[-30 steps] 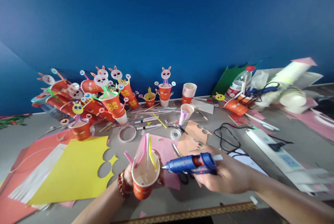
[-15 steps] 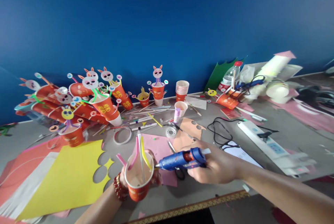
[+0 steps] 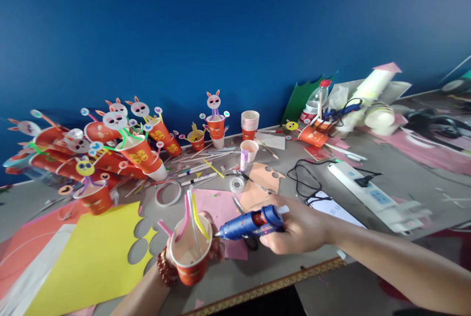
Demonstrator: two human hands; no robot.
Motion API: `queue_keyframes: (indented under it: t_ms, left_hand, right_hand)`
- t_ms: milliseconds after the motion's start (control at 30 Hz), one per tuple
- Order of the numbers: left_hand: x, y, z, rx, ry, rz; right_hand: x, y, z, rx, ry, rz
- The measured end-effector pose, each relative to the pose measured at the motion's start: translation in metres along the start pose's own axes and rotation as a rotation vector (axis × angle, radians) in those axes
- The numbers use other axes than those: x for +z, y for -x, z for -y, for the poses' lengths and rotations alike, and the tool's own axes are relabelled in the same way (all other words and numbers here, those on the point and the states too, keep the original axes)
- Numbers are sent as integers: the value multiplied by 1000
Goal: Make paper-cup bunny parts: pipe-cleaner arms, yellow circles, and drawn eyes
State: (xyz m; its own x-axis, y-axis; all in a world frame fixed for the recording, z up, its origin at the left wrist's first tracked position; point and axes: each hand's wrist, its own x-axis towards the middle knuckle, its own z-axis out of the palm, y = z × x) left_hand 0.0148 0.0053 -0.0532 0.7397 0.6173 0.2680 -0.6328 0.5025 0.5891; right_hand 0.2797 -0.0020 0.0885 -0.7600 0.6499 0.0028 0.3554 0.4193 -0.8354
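My left hand (image 3: 216,245) is wrapped round a red paper cup (image 3: 191,273), tilted so its inside shows. Pink straws (image 3: 186,215), a white straw (image 3: 193,223) and a yellow straw (image 3: 199,225) stand in the cup and rise past its rim. A blue hot glue gun (image 3: 247,224) is gripped in my right hand (image 3: 296,230). Its nozzle points left and sits right at the cup's right rim, near the yellow straw; whether it touches I cannot tell. Part of my left hand is hidden behind the cup.
Red cups with rabbit faces (image 3: 138,151) crowd the back left. Yellow paper with round cutouts (image 3: 88,262) lies at left. Behind my hands are tape rolls (image 3: 236,184), a glue stick (image 3: 244,160) and stacked cups (image 3: 249,124). A power strip (image 3: 368,198) and phone (image 3: 336,210) lie right.
The view has shifted slightly, so most things appear a little farther left. Both hands keep their grips, and the nozzle stays at the cup's right rim.
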Motion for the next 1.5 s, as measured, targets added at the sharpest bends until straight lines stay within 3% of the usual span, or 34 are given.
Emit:
queue_keyframes:
  t_ms: [233, 933, 1133, 1500]
  left_hand:
    - [-7, 1, 3, 13, -7, 18]
    - [-1, -3, -5, -31, -24, 57]
    - [-2, 1, -3, -26, -33, -15]
    - [-2, 2, 1, 20, 44, 7]
  right_hand:
    - [-1, 1, 0, -17, 16, 9]
    - [1, 1, -1, -23, -39, 16]
    - [2, -2, -3, -45, -55, 13]
    - [2, 0, -2, -45, -27, -21]
